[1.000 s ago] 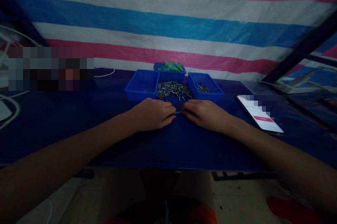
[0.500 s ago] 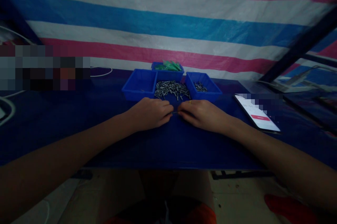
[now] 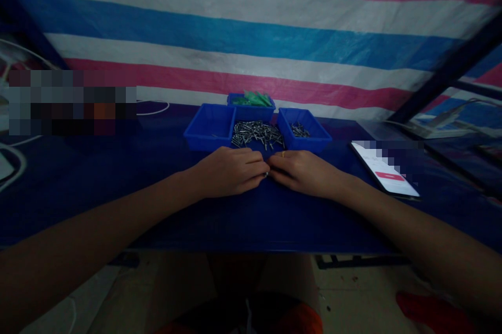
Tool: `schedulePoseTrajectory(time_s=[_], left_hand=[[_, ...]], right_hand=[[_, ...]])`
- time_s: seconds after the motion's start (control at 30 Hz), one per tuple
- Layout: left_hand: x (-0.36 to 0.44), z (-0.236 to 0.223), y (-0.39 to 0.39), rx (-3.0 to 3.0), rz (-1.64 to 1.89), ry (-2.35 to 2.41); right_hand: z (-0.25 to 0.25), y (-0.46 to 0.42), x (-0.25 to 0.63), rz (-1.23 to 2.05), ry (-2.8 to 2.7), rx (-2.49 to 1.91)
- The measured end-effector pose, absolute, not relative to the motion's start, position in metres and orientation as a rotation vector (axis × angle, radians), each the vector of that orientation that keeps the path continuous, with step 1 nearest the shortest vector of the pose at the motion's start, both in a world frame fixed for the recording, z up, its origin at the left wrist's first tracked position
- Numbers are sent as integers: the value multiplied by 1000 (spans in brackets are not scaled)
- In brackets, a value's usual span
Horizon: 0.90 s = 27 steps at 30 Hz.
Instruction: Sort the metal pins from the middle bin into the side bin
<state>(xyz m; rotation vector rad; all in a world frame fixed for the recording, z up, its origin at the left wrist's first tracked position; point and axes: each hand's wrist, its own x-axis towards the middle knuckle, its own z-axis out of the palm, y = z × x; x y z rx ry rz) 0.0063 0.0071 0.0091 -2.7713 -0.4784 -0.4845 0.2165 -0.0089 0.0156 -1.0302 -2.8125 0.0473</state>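
Note:
My left hand and my right hand meet over the blue table, fingertips almost touching. Both are closed in a pinch. Between them a bit of a small, thin metal piece shows; the fingers hide most of it, so its kind is unclear. Just beyond the hands lies a loose pile of small metal pin-like pieces. A blue bin stands left of the pile with at most a piece or so visible inside. On the right, another blue bin holds several more of the metal pieces.
Behind the pile, a third blue bin contains green plastic packets. A lit phone lies to the right of my hands. A white cable curls at the back left. Striped sheeting hangs behind the table.
My hands have come closer together, and the thin metal piece that spanned the gap between them is now mostly covered by fingers. The view has shifted slightly; bins and pile look unchanged.

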Motion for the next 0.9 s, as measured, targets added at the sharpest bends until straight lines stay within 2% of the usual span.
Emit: schedulePoseTrajectory(time_s=[0.27,0.9], left_hand=[[7,11,5,-2813,-508,-598],[6,10,9,-2739,-311,-820]], right_hand=[[18,-11,216,49,-2809,-1081],[19,-10,216,-19,-2766,-1137]])
